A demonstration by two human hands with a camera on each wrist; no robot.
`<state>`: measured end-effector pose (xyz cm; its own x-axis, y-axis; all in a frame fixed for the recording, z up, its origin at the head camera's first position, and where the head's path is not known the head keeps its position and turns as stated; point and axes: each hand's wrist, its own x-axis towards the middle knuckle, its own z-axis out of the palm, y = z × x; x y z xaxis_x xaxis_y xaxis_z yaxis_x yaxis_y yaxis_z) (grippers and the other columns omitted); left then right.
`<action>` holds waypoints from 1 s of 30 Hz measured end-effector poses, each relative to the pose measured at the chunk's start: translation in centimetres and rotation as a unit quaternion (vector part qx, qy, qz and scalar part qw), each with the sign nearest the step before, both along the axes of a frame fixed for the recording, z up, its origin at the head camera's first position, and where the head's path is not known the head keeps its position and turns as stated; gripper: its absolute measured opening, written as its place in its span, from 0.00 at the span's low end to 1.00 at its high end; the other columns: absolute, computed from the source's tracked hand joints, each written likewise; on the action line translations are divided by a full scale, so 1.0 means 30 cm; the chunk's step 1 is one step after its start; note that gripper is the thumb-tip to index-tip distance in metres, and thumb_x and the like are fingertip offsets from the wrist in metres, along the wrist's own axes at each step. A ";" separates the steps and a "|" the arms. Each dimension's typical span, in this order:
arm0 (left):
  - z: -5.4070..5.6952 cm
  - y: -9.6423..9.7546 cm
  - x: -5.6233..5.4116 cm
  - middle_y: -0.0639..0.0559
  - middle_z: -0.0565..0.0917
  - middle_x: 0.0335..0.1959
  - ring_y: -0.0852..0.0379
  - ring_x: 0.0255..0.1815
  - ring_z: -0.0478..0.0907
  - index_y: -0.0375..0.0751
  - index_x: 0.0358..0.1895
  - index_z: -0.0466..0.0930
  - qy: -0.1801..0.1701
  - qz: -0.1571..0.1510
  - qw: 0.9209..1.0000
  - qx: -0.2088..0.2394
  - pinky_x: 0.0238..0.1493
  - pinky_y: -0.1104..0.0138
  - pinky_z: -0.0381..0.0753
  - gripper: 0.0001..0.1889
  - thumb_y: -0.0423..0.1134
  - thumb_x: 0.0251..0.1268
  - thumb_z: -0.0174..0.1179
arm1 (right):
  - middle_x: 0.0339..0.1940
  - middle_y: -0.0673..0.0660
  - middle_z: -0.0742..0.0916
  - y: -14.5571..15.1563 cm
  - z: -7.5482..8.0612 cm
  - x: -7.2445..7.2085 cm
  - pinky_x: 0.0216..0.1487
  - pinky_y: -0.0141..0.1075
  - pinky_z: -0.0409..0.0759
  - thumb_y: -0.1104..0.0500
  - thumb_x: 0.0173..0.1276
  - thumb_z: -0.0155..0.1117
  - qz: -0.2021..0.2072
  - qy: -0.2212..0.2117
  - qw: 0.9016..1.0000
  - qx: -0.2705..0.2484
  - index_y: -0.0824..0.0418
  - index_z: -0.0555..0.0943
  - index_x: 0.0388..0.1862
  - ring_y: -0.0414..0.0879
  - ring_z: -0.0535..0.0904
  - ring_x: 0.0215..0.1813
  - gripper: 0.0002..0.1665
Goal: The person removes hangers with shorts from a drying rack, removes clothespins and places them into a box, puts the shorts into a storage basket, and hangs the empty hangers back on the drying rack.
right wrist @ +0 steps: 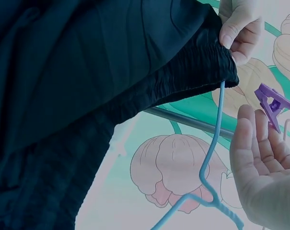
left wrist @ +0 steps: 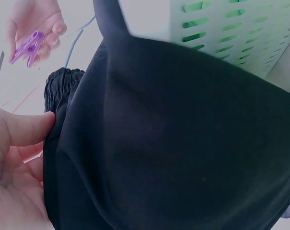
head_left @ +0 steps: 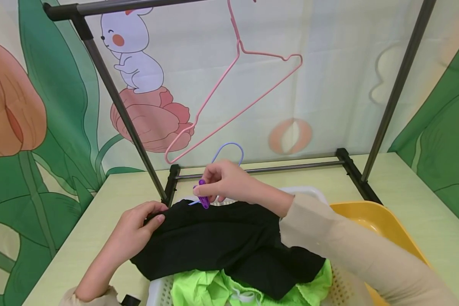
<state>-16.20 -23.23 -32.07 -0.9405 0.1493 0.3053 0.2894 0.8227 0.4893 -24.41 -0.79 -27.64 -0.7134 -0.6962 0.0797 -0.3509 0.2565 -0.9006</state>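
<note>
Black elastic-waisted clothing (head_left: 214, 242) lies draped over a white basket. Near the left end of its waistband, my left hand (head_left: 135, 231) pinches the cloth between thumb and fingers. Between the thumb and fingers of my right hand (head_left: 231, 182) is a purple clothespin (right wrist: 274, 105), held above the waistband and apart from the cloth. A blue hanger (right wrist: 213, 148) runs to the gathered waistband in the right wrist view; its hook (head_left: 229, 144) rises behind my right hand in the head view. The cloth hides part of the hanger.
Bright green clothing (head_left: 202, 289) with a white drawstring lies in the white basket (head_left: 160, 293). A yellow tub (head_left: 367, 210) stands at the right, partly behind my sleeve. A pink hanger (head_left: 248, 101) hangs from the black rack (head_left: 118, 102) above the table.
</note>
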 end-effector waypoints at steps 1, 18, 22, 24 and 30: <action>0.000 0.000 0.000 0.48 0.81 0.36 0.51 0.39 0.76 0.36 0.40 0.77 -0.001 0.000 1.000 0.001 0.44 0.55 0.72 0.08 0.29 0.57 0.55 | 0.22 0.55 0.83 0.006 -0.001 0.001 0.30 0.40 0.79 0.56 0.56 0.63 -0.001 -0.001 1.000 0.003 0.63 0.72 0.27 0.44 0.80 0.25 0.13; 0.001 0.002 0.002 0.48 0.81 0.36 0.51 0.40 0.76 0.37 0.41 0.77 -0.007 0.005 1.000 -0.003 0.44 0.55 0.72 0.08 0.30 0.58 0.55 | 0.22 0.53 0.83 0.121 -0.022 0.008 0.28 0.36 0.78 0.54 0.56 0.64 -0.003 -0.004 0.999 0.046 0.61 0.75 0.29 0.59 0.79 0.29 0.13; 0.003 0.004 0.004 0.47 0.81 0.36 0.50 0.40 0.76 0.36 0.42 0.76 -0.008 0.005 1.000 -0.001 0.44 0.55 0.73 0.09 0.30 0.58 0.54 | 0.22 0.53 0.83 0.147 -0.033 0.009 0.28 0.36 0.78 0.52 0.55 0.64 -0.007 -0.005 0.998 0.057 0.61 0.76 0.29 0.59 0.79 0.30 0.13; 0.002 0.005 0.005 0.47 0.81 0.36 0.50 0.40 0.76 0.36 0.41 0.76 -0.009 0.006 1.000 -0.002 0.44 0.55 0.73 0.08 0.29 0.58 0.54 | 0.21 0.53 0.83 0.162 -0.040 0.009 0.28 0.36 0.78 0.52 0.55 0.64 -0.010 -0.007 0.998 0.059 0.61 0.75 0.29 0.58 0.79 0.29 0.14; 0.001 0.009 0.006 0.46 0.81 0.36 0.50 0.41 0.76 0.35 0.42 0.76 -0.013 0.007 1.000 -0.006 0.45 0.55 0.73 0.09 0.29 0.58 0.54 | 0.21 0.53 0.84 0.214 -0.062 0.005 0.27 0.36 0.78 0.52 0.55 0.65 -0.022 -0.020 0.998 0.063 0.62 0.75 0.29 0.50 0.79 0.25 0.14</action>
<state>-16.03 -22.96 -32.04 -0.9498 0.1402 0.2796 0.2662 0.8317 0.4872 -24.26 5.64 -29.52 -0.7442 -0.6670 -0.0357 -0.3018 0.3835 -0.8729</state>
